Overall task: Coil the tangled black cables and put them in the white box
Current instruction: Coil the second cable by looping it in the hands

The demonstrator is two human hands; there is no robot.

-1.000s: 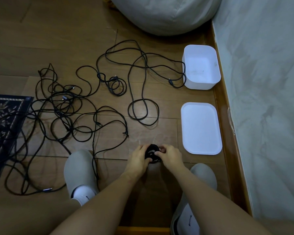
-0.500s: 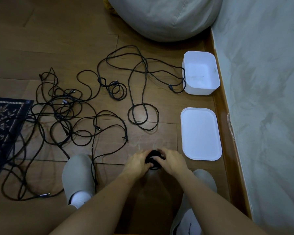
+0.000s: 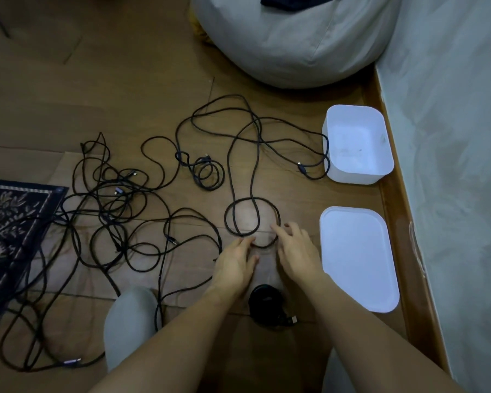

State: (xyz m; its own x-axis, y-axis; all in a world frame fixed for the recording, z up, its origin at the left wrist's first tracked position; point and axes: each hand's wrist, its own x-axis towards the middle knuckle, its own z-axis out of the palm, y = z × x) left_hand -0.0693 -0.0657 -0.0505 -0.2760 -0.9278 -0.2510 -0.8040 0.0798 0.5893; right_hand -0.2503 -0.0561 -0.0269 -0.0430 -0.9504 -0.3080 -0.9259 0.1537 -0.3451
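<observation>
- Wooden floor carries tangled black cables and white box.
- Left hand and right hand, fingers spread, touch cable loop.
- Coiled cable lies between forearms.

dim, flat light | wide-angle edge bend | hands perhaps slightly blurred

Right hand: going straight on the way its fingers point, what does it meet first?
The black cable loop on the floor. The right hand points forward and left, and its fingertips are at the loop's right edge; whether they touch is unclear. Nothing lies between.
</observation>
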